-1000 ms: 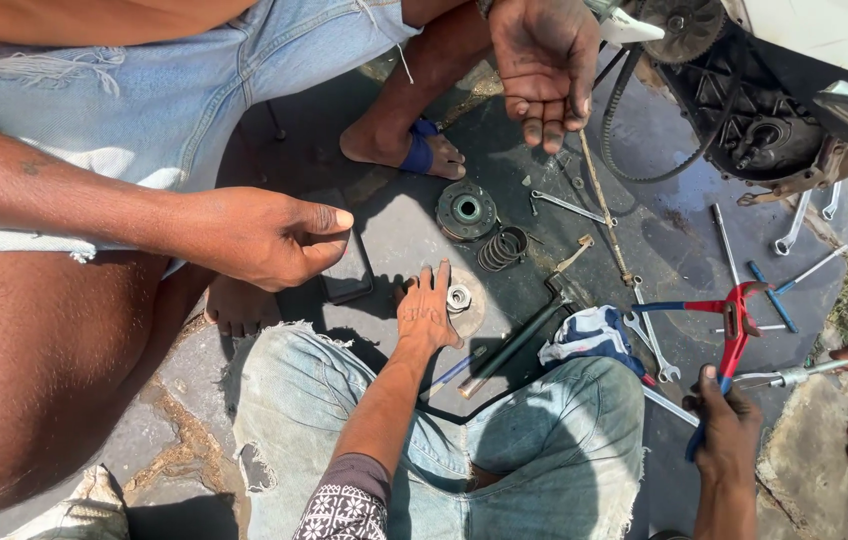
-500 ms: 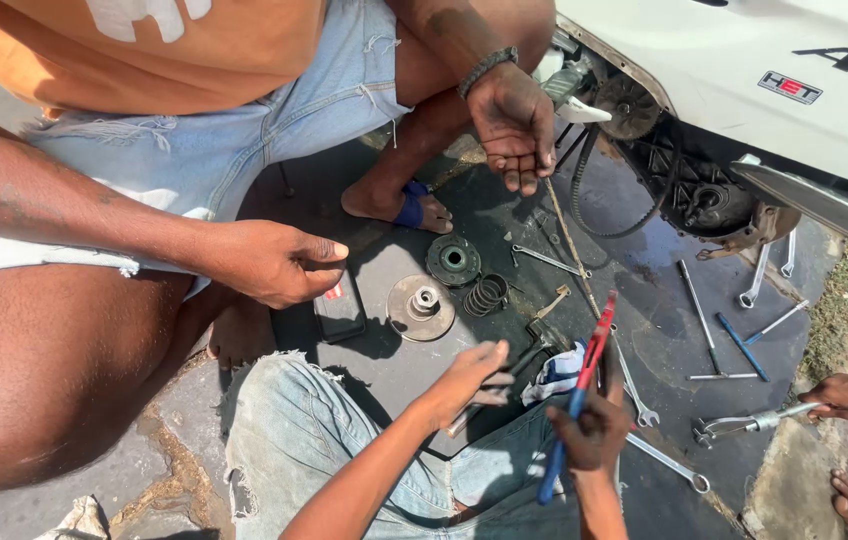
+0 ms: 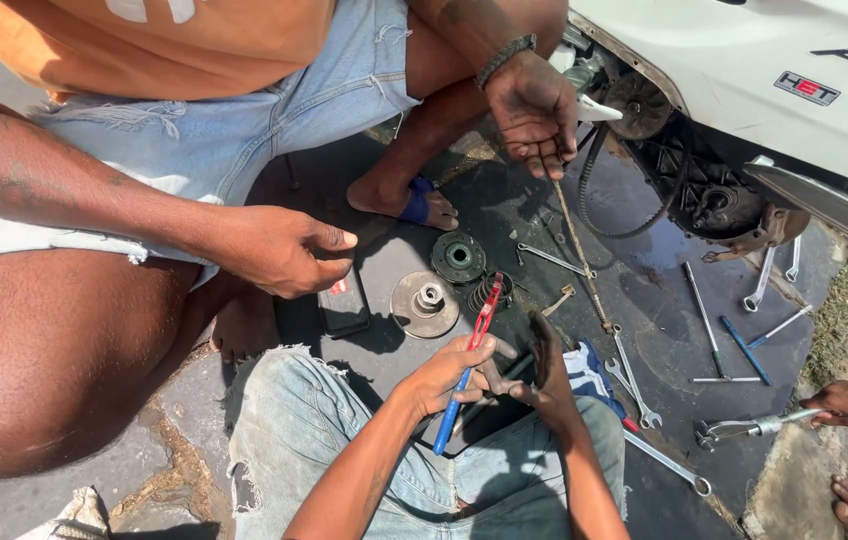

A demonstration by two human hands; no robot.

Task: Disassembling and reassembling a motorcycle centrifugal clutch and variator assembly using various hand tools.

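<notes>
The white scooter body (image 3: 744, 70) with its open engine side stands at the far right of the dark mat (image 3: 514, 215) on the ground, and the mat is my landmark. A person in an orange shirt and torn denim shorts (image 3: 234, 120) squats at the mat's far left edge, one hand (image 3: 284, 250) curled above its left part, the other hand (image 3: 534, 110) hanging open over its far side near the scooter. My knees in faded jeans (image 3: 344, 440) lie at the mat's near edge. Near the mat's middle sit a round pulley disc (image 3: 425, 303), a darker round hub (image 3: 458, 257) and a coil spring (image 3: 489, 290) close together. Spanners (image 3: 634, 375) lie scattered toward the right. My left hand (image 3: 449, 375) has its grip closed round the blue handle of the red and blue pliers (image 3: 466, 370), which slant up over the mat's near part. My right hand (image 3: 544, 375) is just beside it, fingers partly curled, touching the left; I cannot tell whether it holds anything.
</notes>
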